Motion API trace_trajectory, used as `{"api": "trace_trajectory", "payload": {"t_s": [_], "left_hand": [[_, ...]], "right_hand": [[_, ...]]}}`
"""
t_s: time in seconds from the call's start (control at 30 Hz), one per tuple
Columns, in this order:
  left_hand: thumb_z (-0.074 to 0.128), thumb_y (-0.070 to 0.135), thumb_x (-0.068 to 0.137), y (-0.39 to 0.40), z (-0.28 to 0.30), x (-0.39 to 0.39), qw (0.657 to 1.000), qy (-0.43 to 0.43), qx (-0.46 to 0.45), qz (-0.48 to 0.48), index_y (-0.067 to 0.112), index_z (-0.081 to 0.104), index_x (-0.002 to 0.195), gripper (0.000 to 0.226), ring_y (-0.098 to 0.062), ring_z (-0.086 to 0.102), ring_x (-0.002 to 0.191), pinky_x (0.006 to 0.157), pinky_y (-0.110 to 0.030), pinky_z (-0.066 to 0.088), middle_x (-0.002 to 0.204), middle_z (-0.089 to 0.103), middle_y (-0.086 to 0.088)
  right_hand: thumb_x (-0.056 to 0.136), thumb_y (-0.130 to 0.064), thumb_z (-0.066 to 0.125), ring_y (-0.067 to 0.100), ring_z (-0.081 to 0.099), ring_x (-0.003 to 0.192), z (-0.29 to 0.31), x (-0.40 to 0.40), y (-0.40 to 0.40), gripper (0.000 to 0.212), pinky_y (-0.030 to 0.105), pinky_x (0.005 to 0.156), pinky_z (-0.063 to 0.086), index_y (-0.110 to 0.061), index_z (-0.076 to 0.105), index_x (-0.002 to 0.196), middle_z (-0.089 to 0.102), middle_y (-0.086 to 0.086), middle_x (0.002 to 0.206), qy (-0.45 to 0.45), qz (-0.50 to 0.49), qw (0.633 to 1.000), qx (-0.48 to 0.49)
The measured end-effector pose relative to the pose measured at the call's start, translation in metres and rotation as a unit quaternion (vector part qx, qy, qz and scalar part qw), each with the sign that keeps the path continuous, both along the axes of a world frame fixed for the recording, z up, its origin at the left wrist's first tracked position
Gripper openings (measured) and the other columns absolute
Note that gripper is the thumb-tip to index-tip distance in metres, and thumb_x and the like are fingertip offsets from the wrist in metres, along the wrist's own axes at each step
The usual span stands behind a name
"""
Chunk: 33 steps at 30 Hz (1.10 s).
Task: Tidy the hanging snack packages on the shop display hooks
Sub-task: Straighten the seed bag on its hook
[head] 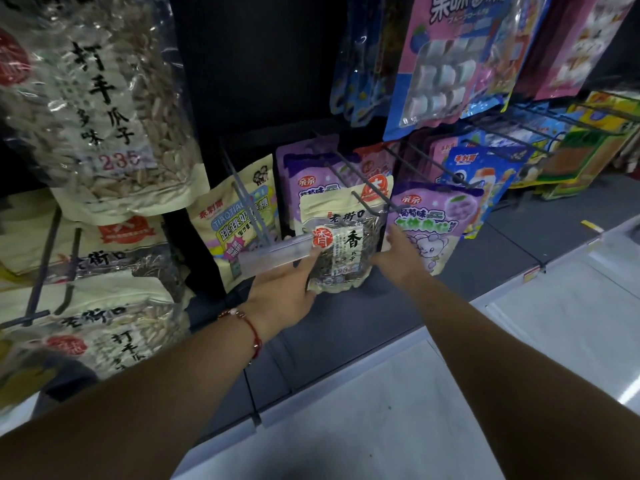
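The sunflower-seed packet (341,251), cream at the top and clear below with dark seeds showing, hangs low at the front end of a display hook (369,199), its long axis running top to bottom and tipped a little to the left at the foot. It sits squarely between the two hands, so neither has to reach across. The left hand (291,289) comes up from below and left, its fingers curled round the packet's lower left edge just under a clear price-tag strip (277,252). The right hand (398,254) lies against the packet's right edge, fingers mostly straight and pressing rather than gripping, as far as can be told. The hook points out toward the person, so any straightening likely means sliding the packet back along it. A purple jelly packet (436,223) hangs just beside on the right, and a yellow candy packet (239,220) on the left.
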State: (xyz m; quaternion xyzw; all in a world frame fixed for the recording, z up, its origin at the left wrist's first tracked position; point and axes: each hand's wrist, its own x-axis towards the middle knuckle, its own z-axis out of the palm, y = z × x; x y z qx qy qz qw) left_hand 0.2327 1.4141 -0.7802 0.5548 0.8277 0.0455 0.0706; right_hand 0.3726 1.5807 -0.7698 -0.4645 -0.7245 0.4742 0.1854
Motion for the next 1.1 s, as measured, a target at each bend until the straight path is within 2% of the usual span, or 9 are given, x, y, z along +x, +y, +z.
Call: {"api": "trace_trajectory", "payload": {"t_s": [0.1, 0.27, 0.4, 0.53, 0.63, 0.7, 0.8, 0.9, 1.1], "left_hand": [[0.052, 0.039, 0.099, 0.005, -0.002, -0.004, 0.999, -0.041, 0.001, -0.027, 0.037, -0.004, 0.159, 0.082, -0.035, 0.060, 0.105, 0.084, -0.041, 0.054, 0.140, 0.050, -0.022], [0.058, 0.037, 0.094, 0.012, -0.010, -0.005, 0.993, -0.108, 0.022, -0.048, 0.039, 0.008, 0.158, 0.081, -0.036, 0.053, 0.121, 0.095, -0.040, 0.050, 0.144, 0.046, -0.017], [0.065, 0.036, 0.091, 0.016, -0.013, -0.007, 0.973, -0.209, 0.097, -0.013, 0.038, 0.028, 0.151, 0.070, -0.021, 0.056, 0.118, 0.096, -0.031, 0.049, 0.136, 0.052, 0.001], [0.066, 0.032, 0.092, 0.024, -0.014, 0.012, 0.935, -0.293, 0.183, 0.080, 0.030, 0.059, 0.107, 0.017, -0.012, 0.057, 0.084, 0.073, -0.027, 0.046, 0.095, 0.061, 0.006], [0.070, 0.038, 0.090, 0.031, -0.013, 0.023, 0.880, -0.355, 0.270, 0.163, 0.022, 0.051, 0.079, 0.028, -0.012, 0.054, 0.065, 0.061, -0.029, 0.038, 0.071, 0.058, 0.003], [0.073, 0.039, 0.088, 0.035, -0.008, 0.028, 0.856, -0.392, 0.286, 0.180, 0.024, 0.046, 0.083, 0.031, -0.010, 0.057, 0.064, 0.061, -0.028, 0.040, 0.067, 0.058, 0.008], [0.075, 0.043, 0.084, 0.035, -0.003, 0.032, 0.880, -0.379, 0.247, 0.141, 0.031, 0.047, 0.117, 0.045, -0.013, 0.067, 0.082, 0.072, -0.031, 0.054, 0.083, 0.064, 0.016], [0.072, 0.051, 0.081, 0.033, -0.007, 0.025, 0.897, -0.362, 0.220, 0.126, 0.037, 0.046, 0.137, 0.064, -0.013, 0.067, 0.097, 0.085, -0.034, 0.056, 0.102, 0.069, 0.013], [0.044, 0.043, 0.103, 0.029, -0.001, 0.022, 0.916, -0.286, 0.208, 0.189, 0.029, 0.058, 0.135, 0.037, -0.023, 0.066, 0.102, 0.083, -0.029, 0.054, 0.119, 0.070, -0.004]], "right_hand": [[0.085, 0.018, 0.056, 0.039, 0.055, 0.114, 0.001, -0.012, 0.004, 0.055, 0.048, 0.080, 0.051, -0.005, 0.043, 0.133, 0.056, 0.021, 0.121, 0.080, -0.011, 0.995, -0.055], [0.090, 0.007, 0.063, 0.004, 0.054, 0.085, 0.001, -0.023, 0.012, 0.072, 0.018, 0.069, 0.042, -0.015, 0.030, 0.150, 0.057, -0.008, 0.097, 0.120, -0.024, 0.986, -0.112], [0.089, -0.009, 0.071, 0.017, 0.055, 0.110, 0.001, -0.024, 0.013, 0.071, 0.027, 0.089, 0.039, -0.016, 0.036, 0.151, 0.058, 0.003, 0.126, 0.119, -0.026, 0.980, -0.155], [0.087, -0.018, 0.072, 0.021, 0.048, 0.127, 0.000, -0.028, 0.005, 0.070, 0.035, 0.102, 0.037, -0.023, 0.040, 0.149, 0.046, 0.002, 0.147, 0.117, -0.012, 0.979, -0.164], [0.080, -0.026, 0.074, 0.022, 0.048, 0.131, 0.001, -0.033, -0.005, 0.072, 0.041, 0.106, 0.038, -0.026, 0.044, 0.145, 0.048, 0.000, 0.147, 0.132, -0.004, 0.974, -0.184], [0.073, -0.028, 0.071, 0.022, 0.057, 0.120, 0.001, -0.036, -0.012, 0.075, 0.040, 0.098, 0.046, -0.026, 0.047, 0.143, 0.058, 0.005, 0.139, 0.152, 0.004, 0.965, -0.216], [0.084, -0.019, 0.068, 0.021, 0.066, 0.101, 0.003, -0.038, -0.022, 0.060, 0.030, 0.074, 0.048, -0.021, 0.049, 0.141, 0.066, 0.009, 0.125, 0.182, 0.001, 0.952, -0.246], [0.092, -0.018, 0.066, 0.017, 0.067, 0.098, 0.001, -0.039, -0.026, 0.049, 0.026, 0.071, 0.048, -0.022, 0.051, 0.138, 0.070, 0.004, 0.117, 0.185, 0.022, 0.946, -0.264], [0.096, -0.021, 0.061, 0.022, 0.057, 0.119, 0.005, -0.029, -0.026, 0.033, 0.038, 0.102, 0.047, -0.023, 0.057, 0.129, 0.063, 0.000, 0.121, 0.159, 0.035, 0.951, -0.262]]}}
